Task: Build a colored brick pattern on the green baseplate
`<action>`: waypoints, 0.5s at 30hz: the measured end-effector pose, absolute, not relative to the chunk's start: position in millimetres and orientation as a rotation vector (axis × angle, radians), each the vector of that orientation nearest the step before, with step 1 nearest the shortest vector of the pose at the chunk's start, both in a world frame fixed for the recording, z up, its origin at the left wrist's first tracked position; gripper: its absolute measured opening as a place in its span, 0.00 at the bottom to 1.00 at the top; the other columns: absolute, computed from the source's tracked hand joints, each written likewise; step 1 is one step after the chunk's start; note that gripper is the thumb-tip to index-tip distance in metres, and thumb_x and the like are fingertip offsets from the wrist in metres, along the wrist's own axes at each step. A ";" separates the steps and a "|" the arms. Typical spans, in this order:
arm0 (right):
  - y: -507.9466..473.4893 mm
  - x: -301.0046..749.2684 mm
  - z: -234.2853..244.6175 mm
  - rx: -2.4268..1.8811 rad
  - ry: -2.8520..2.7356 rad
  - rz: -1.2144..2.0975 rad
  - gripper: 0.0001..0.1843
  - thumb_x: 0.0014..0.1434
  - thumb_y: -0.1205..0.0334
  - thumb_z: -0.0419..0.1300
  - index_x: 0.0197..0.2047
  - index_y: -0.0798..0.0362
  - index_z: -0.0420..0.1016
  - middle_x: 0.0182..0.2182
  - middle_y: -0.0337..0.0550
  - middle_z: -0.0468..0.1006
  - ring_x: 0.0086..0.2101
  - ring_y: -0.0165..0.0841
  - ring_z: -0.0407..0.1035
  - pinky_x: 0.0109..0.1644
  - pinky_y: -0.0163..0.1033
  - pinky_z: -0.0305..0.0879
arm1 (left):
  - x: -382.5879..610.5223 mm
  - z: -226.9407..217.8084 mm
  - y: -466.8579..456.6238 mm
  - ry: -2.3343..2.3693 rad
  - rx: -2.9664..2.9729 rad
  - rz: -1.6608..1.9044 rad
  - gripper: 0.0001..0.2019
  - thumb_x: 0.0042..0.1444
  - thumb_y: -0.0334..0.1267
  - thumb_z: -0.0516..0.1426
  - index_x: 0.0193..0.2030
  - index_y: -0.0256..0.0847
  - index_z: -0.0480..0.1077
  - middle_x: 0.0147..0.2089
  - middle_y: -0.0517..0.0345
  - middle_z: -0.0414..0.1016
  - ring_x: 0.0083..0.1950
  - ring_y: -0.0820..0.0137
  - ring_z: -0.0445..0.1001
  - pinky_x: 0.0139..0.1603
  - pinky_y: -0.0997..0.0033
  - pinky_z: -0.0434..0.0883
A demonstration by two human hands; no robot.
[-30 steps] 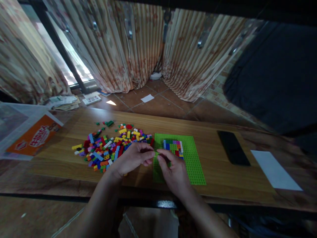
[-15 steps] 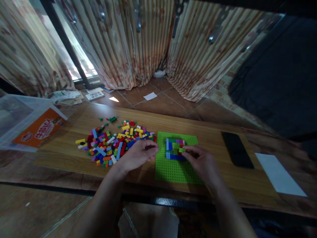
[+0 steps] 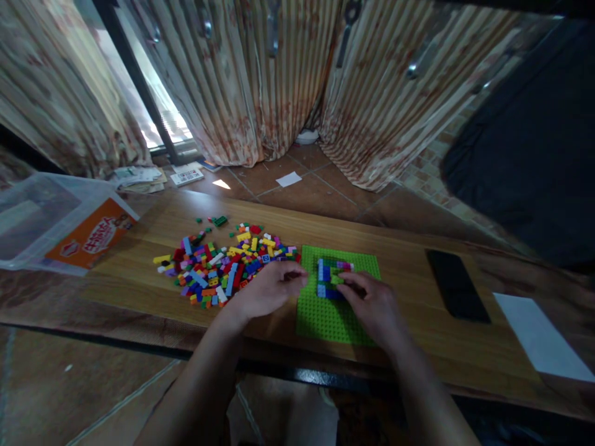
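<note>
My right hand (image 3: pixel 374 303) pinches a lime-green toy brick (image 3: pixel 336 280) between thumb and fingers, over a low brick structure. That structure, with its light-blue bricks (image 3: pixel 320 270) and dark-blue bricks (image 3: pixel 332 295), is built on a green studded baseplate (image 3: pixel 320 322). Part of its right side is covered by my right fingers. My left hand (image 3: pixel 274 286) hovers by the baseplate's left edge, its fingers loosely curved and apart, nothing visible in them. To its left spreads a heap of loose coloured bricks (image 3: pixel 211 272).
A clear plastic box (image 3: pixel 60 204) with an orange label stands at the table's left end. On the right lie a black phone (image 3: pixel 458 285) and a white sheet of paper (image 3: pixel 542 334). The wooden table (image 3: pixel 260 207) faces curtains (image 3: pixel 223 93) beyond its far edge.
My right hand has shifted slightly left over the structure, carrying the lime-green brick further inward. My left hand stays beside the baseplate. The whole view has shifted a little.
</note>
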State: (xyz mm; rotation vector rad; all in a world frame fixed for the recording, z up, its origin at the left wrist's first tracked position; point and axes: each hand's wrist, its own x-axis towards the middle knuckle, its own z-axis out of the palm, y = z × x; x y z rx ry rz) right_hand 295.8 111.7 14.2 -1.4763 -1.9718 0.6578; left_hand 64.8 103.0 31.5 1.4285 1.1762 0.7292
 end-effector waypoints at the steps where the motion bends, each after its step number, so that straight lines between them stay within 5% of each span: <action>1: 109.6 292.4 15.7 -1.459 -1.957 0.673 0.10 0.59 0.57 0.60 0.42 0.49 0.78 0.39 0.42 0.80 0.36 0.35 0.74 0.43 0.42 0.68 | 59.9 35.1 103.2 1.194 1.391 0.778 0.12 0.56 0.44 0.56 0.38 0.36 0.73 0.30 0.60 0.72 0.31 0.74 0.69 0.31 0.76 0.65; 8: 87.8 236.5 18.1 -1.195 -2.142 0.840 0.08 0.61 0.64 0.58 0.42 0.48 0.77 0.37 0.40 0.79 0.39 0.34 0.73 0.44 0.38 0.66 | 7.4 42.8 103.8 1.570 1.291 1.124 0.13 0.54 0.43 0.57 0.39 0.36 0.75 0.29 0.61 0.73 0.28 0.74 0.68 0.30 0.76 0.65; 15: 81.6 198.4 5.1 -1.137 -2.330 0.731 0.09 0.60 0.69 0.58 0.43 0.50 0.76 0.35 0.41 0.77 0.39 0.35 0.72 0.46 0.39 0.65 | -10.1 30.9 99.4 1.827 1.595 0.938 0.11 0.54 0.39 0.55 0.37 0.37 0.77 0.35 0.57 0.79 0.37 0.68 0.75 0.41 0.72 0.68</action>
